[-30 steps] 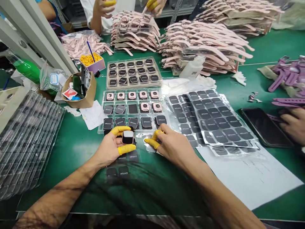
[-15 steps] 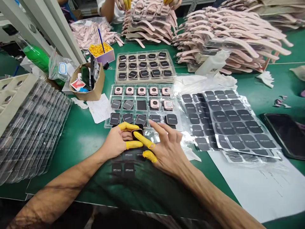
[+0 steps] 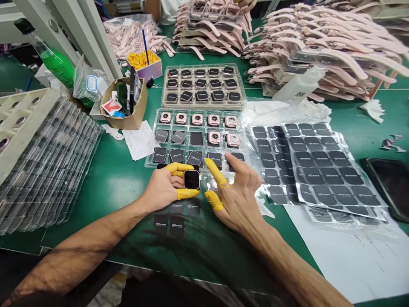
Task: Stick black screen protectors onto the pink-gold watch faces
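Note:
A square smartwatch body [image 3: 191, 179] with a black screen and a thin pinkish rim is held between the yellow-covered fingers of my left hand [image 3: 162, 185], screen up. My right hand [image 3: 239, 192] is just right of it, apart from the watch, thumb and fingers spread, with yellow finger cots on thumb and index. Beyond both hands lies a clear plastic tray [image 3: 148, 161]. Its back row has pink watch bodies [image 3: 197, 119] face down; nearer cells hold dark square film stickers [image 3: 194, 158]. Below my left hand, several dark printed stickers [image 3: 160, 224] lie on a transparent sheet.
Behind stands a second tray [image 3: 162, 102] of watches. Sticker sheets [image 3: 332, 175], a phone [image 3: 388, 183] and white paper [image 3: 351, 256] lie right. Stacked trays [image 3: 64, 170] rise at left, beside a cardboard box [image 3: 137, 113]. Pink strap piles [image 3: 319, 51] and a co-worker's hand [image 3: 246, 4] are at the back.
My right hand has drawn off the watch to the right, and its fingers have opened. The watch screen now faces up in full view in my left hand. The whole view has shifted slightly.

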